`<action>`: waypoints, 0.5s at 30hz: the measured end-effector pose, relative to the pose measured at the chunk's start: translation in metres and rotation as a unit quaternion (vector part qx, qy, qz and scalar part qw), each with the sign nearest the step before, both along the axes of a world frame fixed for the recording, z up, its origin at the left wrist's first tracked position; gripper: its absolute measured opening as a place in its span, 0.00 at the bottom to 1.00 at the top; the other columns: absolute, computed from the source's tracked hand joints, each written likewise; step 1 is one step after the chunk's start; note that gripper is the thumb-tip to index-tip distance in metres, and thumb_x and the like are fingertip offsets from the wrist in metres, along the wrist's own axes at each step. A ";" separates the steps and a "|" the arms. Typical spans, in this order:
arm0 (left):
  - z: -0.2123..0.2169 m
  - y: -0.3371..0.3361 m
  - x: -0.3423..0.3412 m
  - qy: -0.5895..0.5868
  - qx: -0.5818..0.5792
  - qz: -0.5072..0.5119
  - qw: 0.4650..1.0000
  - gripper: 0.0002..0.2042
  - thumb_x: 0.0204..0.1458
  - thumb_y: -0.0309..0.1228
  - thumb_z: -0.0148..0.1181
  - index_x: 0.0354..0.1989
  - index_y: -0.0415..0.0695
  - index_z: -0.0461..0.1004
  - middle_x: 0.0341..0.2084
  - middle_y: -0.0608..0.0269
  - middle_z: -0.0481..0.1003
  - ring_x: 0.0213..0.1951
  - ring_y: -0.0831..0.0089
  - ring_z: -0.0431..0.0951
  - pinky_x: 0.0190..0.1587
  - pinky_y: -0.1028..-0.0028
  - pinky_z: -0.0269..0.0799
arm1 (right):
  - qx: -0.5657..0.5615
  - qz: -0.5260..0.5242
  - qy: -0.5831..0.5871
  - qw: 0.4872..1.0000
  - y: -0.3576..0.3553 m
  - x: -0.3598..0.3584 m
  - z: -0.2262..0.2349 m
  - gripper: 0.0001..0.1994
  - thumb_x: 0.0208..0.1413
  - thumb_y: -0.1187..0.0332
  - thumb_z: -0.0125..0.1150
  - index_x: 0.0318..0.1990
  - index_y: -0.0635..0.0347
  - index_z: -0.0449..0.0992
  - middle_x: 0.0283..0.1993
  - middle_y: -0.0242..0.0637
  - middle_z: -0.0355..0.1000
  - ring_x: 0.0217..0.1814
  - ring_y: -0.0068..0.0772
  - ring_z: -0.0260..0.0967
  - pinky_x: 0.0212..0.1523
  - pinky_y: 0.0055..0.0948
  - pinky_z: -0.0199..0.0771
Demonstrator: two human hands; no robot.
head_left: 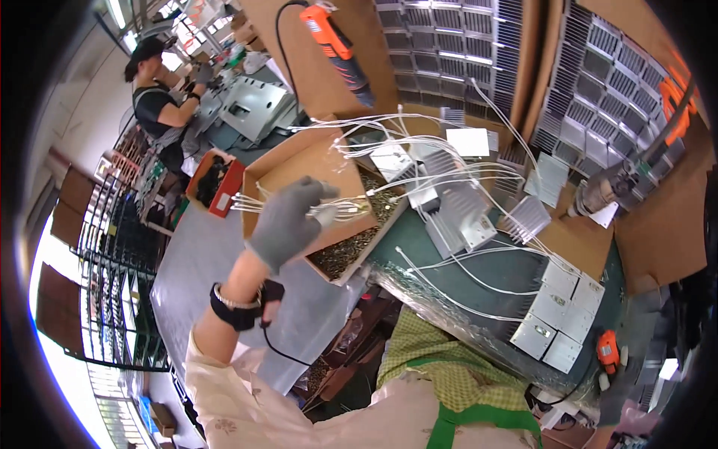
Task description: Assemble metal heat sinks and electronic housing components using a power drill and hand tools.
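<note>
Well, the left hand (288, 224) reaches forward, fingers curled, over cables (348, 209) crossing the box's (310, 159) left edge; whether it grips them I cannot tell. Low down, the right hand (615, 402), hold unclear, is near a driver (607, 352).

- One view: a wide fisheye, the left of a pair worn on the head, looking down and forward.
- The wearer's apron (449, 367) and sleeve (250, 393) fill the near lower edge.
- The green table (407, 239) lies close, in the middle.
- Another person (158, 105) stands farther off, upper left.
- Straight edges curve toward a dark rim.
</note>
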State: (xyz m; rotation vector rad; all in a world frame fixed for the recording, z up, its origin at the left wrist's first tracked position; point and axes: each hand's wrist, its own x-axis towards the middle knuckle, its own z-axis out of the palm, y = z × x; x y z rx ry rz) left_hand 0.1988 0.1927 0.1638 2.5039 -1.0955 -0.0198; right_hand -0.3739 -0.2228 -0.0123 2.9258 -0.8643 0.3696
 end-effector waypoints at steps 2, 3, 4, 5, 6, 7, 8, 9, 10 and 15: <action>-0.010 0.024 0.039 0.024 0.081 0.092 0.992 0.14 0.45 0.31 0.63 0.42 0.44 0.80 0.39 0.53 0.77 0.41 0.52 0.77 0.45 0.63 0.73 | 0.034 -0.015 0.076 0.996 -0.004 0.005 0.010 0.43 0.46 0.48 0.59 0.66 0.67 0.57 0.51 0.56 0.63 0.56 0.60 0.59 0.57 0.55 0.55; -0.022 0.028 0.049 0.004 0.054 0.071 0.996 0.14 0.45 0.31 0.63 0.42 0.44 0.80 0.39 0.53 0.77 0.41 0.52 0.77 0.45 0.63 0.73 | 0.018 -0.024 0.045 0.999 -0.004 0.010 0.017 0.39 0.50 0.51 0.57 0.67 0.65 0.56 0.57 0.54 0.61 0.62 0.56 0.57 0.62 0.49 0.53; -0.033 0.029 0.059 -0.025 0.074 0.045 0.996 0.13 0.45 0.31 0.63 0.40 0.44 0.80 0.38 0.53 0.77 0.42 0.52 0.76 0.46 0.62 0.72 | 0.008 -0.030 0.008 0.999 -0.003 0.016 0.024 0.36 0.55 0.55 0.55 0.69 0.62 0.55 0.64 0.53 0.58 0.67 0.53 0.55 0.67 0.42 0.50; -0.043 0.028 0.067 -0.040 0.105 0.026 0.993 0.11 0.44 0.31 0.63 0.38 0.44 0.80 0.38 0.54 0.77 0.43 0.53 0.76 0.48 0.61 0.71 | 0.073 -0.039 -0.048 0.995 -0.004 0.023 0.033 0.33 0.58 0.60 0.52 0.70 0.61 0.53 0.68 0.49 0.55 0.70 0.48 0.52 0.69 0.40 0.47; -0.052 0.026 0.073 -0.052 0.091 0.010 0.994 0.11 0.44 0.31 0.63 0.38 0.44 0.80 0.38 0.54 0.77 0.43 0.53 0.76 0.48 0.61 0.71 | 0.071 -0.045 -0.046 0.995 -0.002 0.031 0.041 0.33 0.58 0.60 0.52 0.70 0.61 0.53 0.68 0.49 0.55 0.70 0.48 0.52 0.69 0.40 0.47; -0.060 0.020 0.078 -0.068 0.143 0.001 0.987 0.09 0.44 0.31 0.63 0.35 0.43 0.78 0.37 0.53 0.76 0.41 0.53 0.76 0.46 0.61 0.71 | 0.036 -0.052 -0.053 0.997 -0.001 0.039 0.050 0.34 0.58 0.54 0.51 0.69 0.63 0.54 0.66 0.51 0.58 0.67 0.51 0.56 0.66 0.43 0.52; -0.067 0.015 0.082 -0.079 0.191 -0.016 0.978 0.08 0.43 0.31 0.63 0.31 0.42 0.76 0.35 0.52 0.75 0.39 0.54 0.76 0.44 0.61 0.71 | 0.008 -0.062 -0.072 0.995 0.000 0.047 0.058 0.36 0.59 0.49 0.50 0.68 0.66 0.55 0.63 0.52 0.60 0.63 0.55 0.59 0.63 0.45 0.56; -0.069 0.014 0.087 -0.097 0.173 -0.043 0.979 0.07 0.43 0.30 0.63 0.26 0.41 0.73 0.30 0.52 0.74 0.35 0.53 0.75 0.40 0.61 0.70 | -0.001 -0.062 -0.082 0.995 0.003 0.055 0.065 0.35 0.59 0.51 0.50 0.68 0.66 0.56 0.60 0.52 0.62 0.61 0.52 0.61 0.62 0.43 0.58; -0.068 0.017 0.091 -0.109 0.163 -0.054 0.979 0.07 0.43 0.30 0.63 0.26 0.41 0.73 0.30 0.52 0.74 0.35 0.53 0.75 0.40 0.61 0.70 | -0.011 -0.069 -0.069 0.995 0.003 0.062 0.073 0.35 0.59 0.51 0.50 0.68 0.66 0.56 0.60 0.52 0.62 0.61 0.52 0.61 0.62 0.43 0.58; -0.059 0.057 0.120 -0.113 0.050 -0.092 0.988 0.06 0.45 0.24 0.58 0.32 0.38 0.74 0.28 0.52 0.76 0.33 0.58 0.78 0.35 0.65 0.71 | -0.016 -0.049 -0.131 0.990 0.009 0.081 0.100 0.33 0.51 0.68 0.60 0.66 0.63 0.59 0.56 0.50 0.66 0.54 0.49 0.65 0.59 0.40 0.62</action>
